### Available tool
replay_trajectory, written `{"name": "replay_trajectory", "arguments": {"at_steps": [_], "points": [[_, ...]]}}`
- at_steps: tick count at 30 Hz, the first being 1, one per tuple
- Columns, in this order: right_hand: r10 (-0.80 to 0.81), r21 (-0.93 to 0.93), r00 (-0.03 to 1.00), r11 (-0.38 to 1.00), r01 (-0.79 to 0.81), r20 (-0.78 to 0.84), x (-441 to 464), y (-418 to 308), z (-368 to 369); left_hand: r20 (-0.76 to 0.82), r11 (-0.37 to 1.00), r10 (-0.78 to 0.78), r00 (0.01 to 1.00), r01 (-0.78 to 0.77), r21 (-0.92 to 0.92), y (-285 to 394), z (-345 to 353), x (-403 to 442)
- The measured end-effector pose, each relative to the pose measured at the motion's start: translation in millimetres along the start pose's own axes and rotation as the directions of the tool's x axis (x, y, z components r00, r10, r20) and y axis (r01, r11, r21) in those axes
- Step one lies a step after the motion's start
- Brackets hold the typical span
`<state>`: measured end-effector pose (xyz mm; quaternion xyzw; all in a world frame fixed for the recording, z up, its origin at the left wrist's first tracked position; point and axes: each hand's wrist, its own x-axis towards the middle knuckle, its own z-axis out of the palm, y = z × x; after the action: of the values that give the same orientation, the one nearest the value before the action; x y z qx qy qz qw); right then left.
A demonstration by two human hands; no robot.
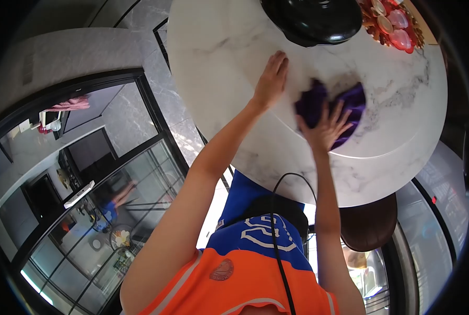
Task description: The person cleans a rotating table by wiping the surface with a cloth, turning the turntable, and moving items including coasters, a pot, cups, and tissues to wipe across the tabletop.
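Observation:
On the round white marble-patterned table, a dark purple cloth (354, 100) lies bunched in folds, slightly blurred. My right hand (326, 128) is spread flat over the near part of the cloth, fingers apart and pressing on it rather than wrapped round it. To the left, my left hand (271, 83) rests on the bare tabletop, its fingers extended and slightly bent, with nothing visible in it. A gap of tabletop separates it from the cloth.
A black lidded pot (318, 23) stands at the table's far side. Right of it is a red and gold tray (410, 47) with pink and clear pieces. A brown stool seat (368, 223) sits below the near edge of the table (218, 68). A black cable (275, 231) hangs before me.

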<state>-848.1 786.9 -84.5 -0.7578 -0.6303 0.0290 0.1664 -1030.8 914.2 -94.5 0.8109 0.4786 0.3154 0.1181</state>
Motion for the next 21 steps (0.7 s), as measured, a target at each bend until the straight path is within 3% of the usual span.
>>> {"name": "replay_trajectory", "arguments": {"at_steps": [4, 6, 10, 12, 14, 17, 21], "points": [[-0.025, 0.117, 0.997, 0.993, 0.016, 0.076, -20.3, -18.4, -7.4, 0.001, 0.999, 0.035, 0.999, -0.035, 0.009, -11.8, -6.2, -1.3], [-0.125, 0.12, 0.966, 0.988, 0.099, 0.227, -25.4, 12.2, -14.8, 0.002, 0.999, 0.032, 0.999, -0.032, -0.031, -8.3, -7.7, 1.0], [-0.079, -0.009, 0.976, 0.997, 0.082, 0.204, 2.7, 98.0, -34.5, 0.068, 0.996, -0.079, 0.994, 0.083, -0.046, -4.5, 1.6, -7.2], [0.026, -0.055, 0.995, 0.998, -0.021, 0.098, 44.3, 151.4, -35.8, 0.049, 0.983, -0.073, 0.996, 0.08, -0.167, -11.6, 7.3, -19.0], [0.202, -0.13, 0.979, 0.972, -0.198, 0.014, 108.4, 220.7, -29.9, 0.102, 0.995, -0.074, 0.992, 0.08, -0.052, -8.6, 9.5, -21.3], [0.316, -0.221, 0.928, 0.908, -0.356, -0.198, 199.3, 283.6, -13.7, 0.128, 0.995, -0.089, 0.988, 0.093, -0.025, -1.5, 9.3, -19.8], [0.157, -0.057, 0.968, 0.984, -0.171, -0.197, 159.1, 270.0, -1.7, 0.181, 0.99, -0.142, 0.973, 0.142, 0.013, -3.2, 3.8, -22.3]]}}
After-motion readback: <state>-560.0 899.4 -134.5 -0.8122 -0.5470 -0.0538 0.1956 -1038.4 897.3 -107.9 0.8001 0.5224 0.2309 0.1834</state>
